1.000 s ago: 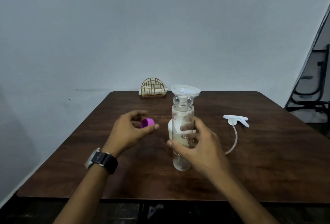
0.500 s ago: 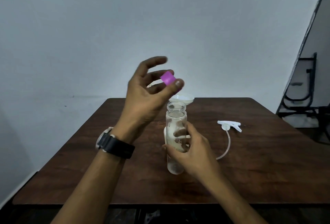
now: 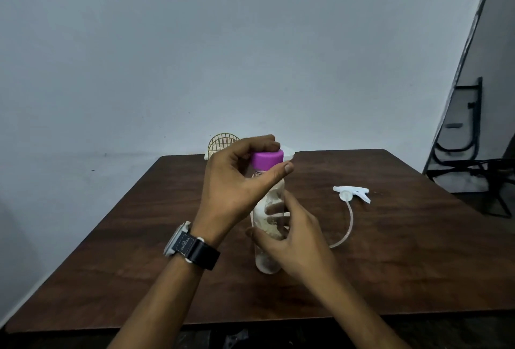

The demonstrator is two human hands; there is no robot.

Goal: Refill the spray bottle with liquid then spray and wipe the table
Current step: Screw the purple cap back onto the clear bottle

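The left hand [image 3: 231, 181] curls over the round purple plastic cap [image 3: 267, 159], thumb and fingers pinching its rim where it sits on the mouth of the clear plastic bottle [image 3: 268, 265]. Below it, the right hand [image 3: 296, 240] wraps the bottle's middle. The bottle stands upright on the dark wooden table [image 3: 404, 265], long axis vertical, mouth up. The left wrist, wearing a black-strapped watch [image 3: 192, 247], is raised. Right of the right hand, well apart, lies the white trigger spray head [image 3: 351, 192] with its curved tube.
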